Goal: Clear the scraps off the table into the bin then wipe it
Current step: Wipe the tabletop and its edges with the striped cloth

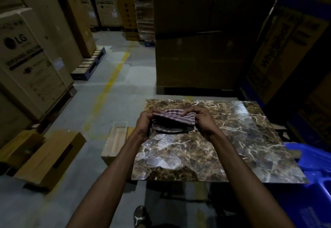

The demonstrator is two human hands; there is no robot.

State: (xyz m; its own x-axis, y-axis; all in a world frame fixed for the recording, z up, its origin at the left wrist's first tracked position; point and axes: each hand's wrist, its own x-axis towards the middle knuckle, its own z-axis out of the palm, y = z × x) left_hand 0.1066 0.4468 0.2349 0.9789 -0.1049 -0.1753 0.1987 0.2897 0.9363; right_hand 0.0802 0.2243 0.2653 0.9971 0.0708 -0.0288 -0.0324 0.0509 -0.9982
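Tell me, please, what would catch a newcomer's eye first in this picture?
First, the two hands, left hand and right hand, holding a striped cloth just above the glossy marble table at centre. Then the stacked cardboard boxes all around, and the open box on the floor left of the table.

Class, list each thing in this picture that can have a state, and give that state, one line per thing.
Striped cloth: folded, held above the table.
Left hand: gripping the cloth.
Right hand: gripping the cloth.
Marble table: no scraps visible.
Bin: on the floor, open-topped.
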